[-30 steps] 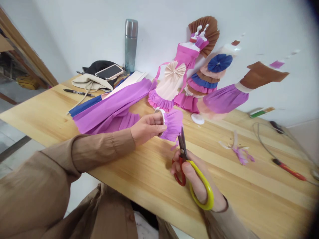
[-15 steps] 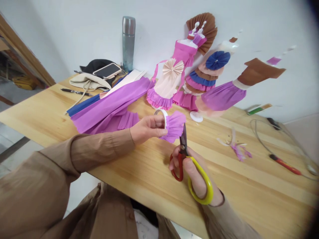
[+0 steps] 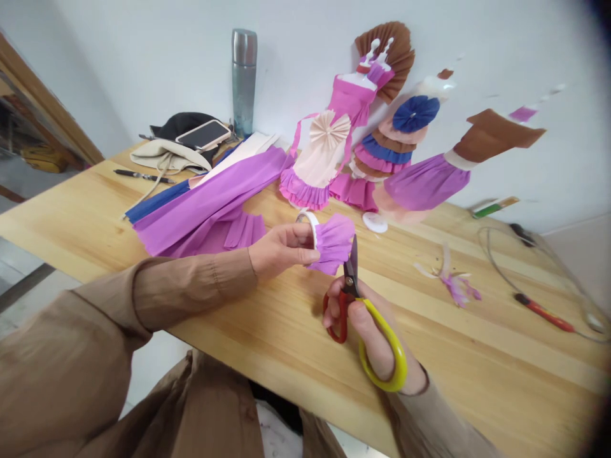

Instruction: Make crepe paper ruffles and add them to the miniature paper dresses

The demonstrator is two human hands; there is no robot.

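Left hand (image 3: 282, 250) pinches the ring (image 3: 312, 222) bearing the frill (image 3: 335, 243), just off centre towards four o'clock, while the right hand (image 3: 375, 337), curled round the scissors (image 3: 350, 282), has blades (image 3: 353, 259) near the frill's three o'clock edge, where short, level snips should trim evenly.

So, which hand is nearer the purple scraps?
Right. The right hand, gripping the scissors, is left of the purple scraps and lower in view; the left hand is farther left.
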